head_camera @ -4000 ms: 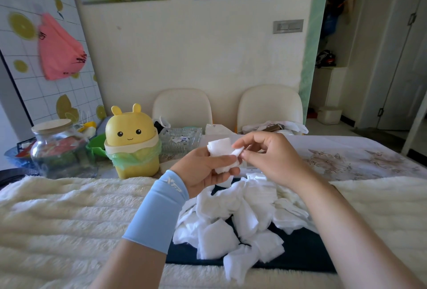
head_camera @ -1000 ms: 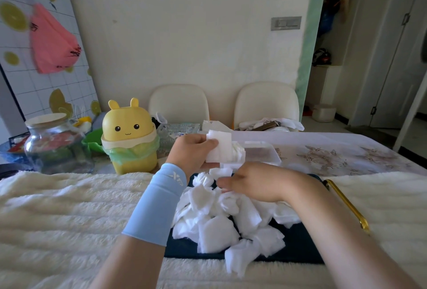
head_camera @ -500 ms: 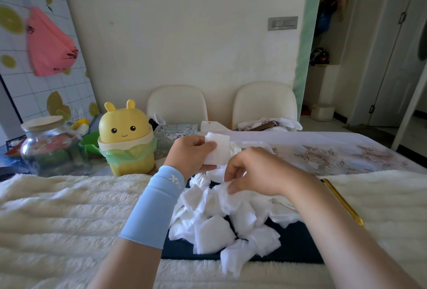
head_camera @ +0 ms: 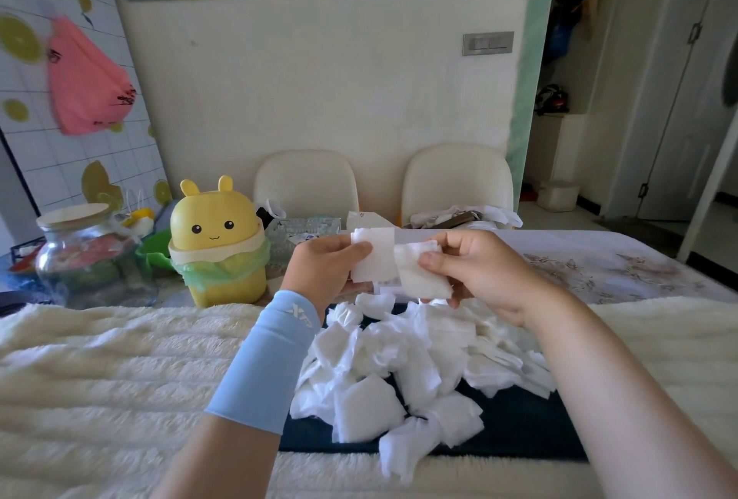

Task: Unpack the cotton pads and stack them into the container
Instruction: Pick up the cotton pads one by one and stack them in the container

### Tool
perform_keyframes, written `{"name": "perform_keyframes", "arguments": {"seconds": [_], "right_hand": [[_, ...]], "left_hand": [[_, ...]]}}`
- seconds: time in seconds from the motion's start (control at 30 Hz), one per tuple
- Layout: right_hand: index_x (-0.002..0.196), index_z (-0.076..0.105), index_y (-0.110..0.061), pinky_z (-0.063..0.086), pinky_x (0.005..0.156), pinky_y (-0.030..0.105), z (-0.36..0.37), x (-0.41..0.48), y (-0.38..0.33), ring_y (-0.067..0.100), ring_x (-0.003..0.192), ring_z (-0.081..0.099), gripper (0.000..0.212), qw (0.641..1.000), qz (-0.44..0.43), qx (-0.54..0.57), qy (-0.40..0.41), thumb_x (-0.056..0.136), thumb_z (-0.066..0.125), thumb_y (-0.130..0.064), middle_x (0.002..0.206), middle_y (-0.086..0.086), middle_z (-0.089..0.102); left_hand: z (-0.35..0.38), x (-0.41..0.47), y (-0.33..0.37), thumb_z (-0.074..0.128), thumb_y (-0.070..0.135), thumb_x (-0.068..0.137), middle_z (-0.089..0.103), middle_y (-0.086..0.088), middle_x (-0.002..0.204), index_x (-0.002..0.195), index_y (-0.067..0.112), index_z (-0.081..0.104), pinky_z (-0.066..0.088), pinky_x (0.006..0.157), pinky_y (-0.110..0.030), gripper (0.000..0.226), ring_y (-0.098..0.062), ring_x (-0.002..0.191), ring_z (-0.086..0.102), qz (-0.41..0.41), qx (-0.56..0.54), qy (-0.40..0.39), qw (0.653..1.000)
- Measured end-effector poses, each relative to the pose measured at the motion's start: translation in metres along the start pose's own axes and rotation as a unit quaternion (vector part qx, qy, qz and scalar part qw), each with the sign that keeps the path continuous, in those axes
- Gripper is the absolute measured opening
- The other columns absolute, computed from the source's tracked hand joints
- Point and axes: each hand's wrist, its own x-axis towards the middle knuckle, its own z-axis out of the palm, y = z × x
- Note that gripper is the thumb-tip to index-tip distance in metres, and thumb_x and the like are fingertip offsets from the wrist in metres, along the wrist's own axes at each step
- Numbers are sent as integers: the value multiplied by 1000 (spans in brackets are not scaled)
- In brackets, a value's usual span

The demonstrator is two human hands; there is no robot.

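A heap of loose white cotton pads (head_camera: 403, 371) lies on a dark blue cloth (head_camera: 511, 430) in front of me. My left hand (head_camera: 323, 267), with a light blue sleeve on the forearm, grips a small stack of flat cotton pads (head_camera: 373, 259) between thumb and fingers, raised above the heap. My right hand (head_camera: 479, 271) pinches a single crumpled cotton pad (head_camera: 421, 273) right beside that stack, the two touching. The container is hidden behind my hands.
A yellow bunny-faced bin (head_camera: 217, 243) with a green liner stands left of my hands, next to a glass jar (head_camera: 86, 255) with a wooden lid. A cream fluffy blanket (head_camera: 120, 363) covers the near table. Two white chairs (head_camera: 457, 183) stand behind.
My right hand has lifted off the heap with one crumpled pad and brought it up against the stack in my left hand.
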Motion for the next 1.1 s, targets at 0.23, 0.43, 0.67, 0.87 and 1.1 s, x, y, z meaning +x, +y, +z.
{"name": "perform_keyframes", "arguments": {"seconds": [0.23,0.43,0.67,0.87,1.1], "right_hand": [[106,71,-9,44,42,24,12,3,-8,23,65,69,13,990,-10,136,28,94,66,-9,86,12,72],[98,74,-20,44,46,26,20,9,-3,31,57,70,12,987,-65,-33,145,94,67,-11,72,-1,73],[95,73,-17,42,43,19,16,4,-11,14,48,61,8,993,-54,-20,103,89,75,-13,66,-4,68],[87,73,-20,56,66,30,16,7,-7,7,67,63,10,983,-41,-96,154,84,80,-26,83,-2,71],[94,68,-6,44,55,30,8,6,-8,21,73,56,19,996,33,-36,81,97,63,-24,84,8,61]], "left_hand": [[12,-5,-4,66,10,91,75,-19,97,99,4,75,62,74,-36,13,-28,87,75,9,20,-49,999],[17,-8,-7,57,14,98,74,-22,101,110,-2,70,62,73,-33,23,-29,87,74,-27,-40,-99,994],[16,-11,-4,57,15,99,75,-19,101,109,0,71,60,70,-29,23,-25,87,74,-37,-69,-139,987],[19,-15,1,59,28,98,75,-17,101,112,1,69,61,70,-30,33,-23,86,73,-38,-90,-174,980],[20,-20,4,58,24,98,73,-19,109,119,1,65,62,75,-29,32,-32,99,72,-47,-71,-220,972]]}}
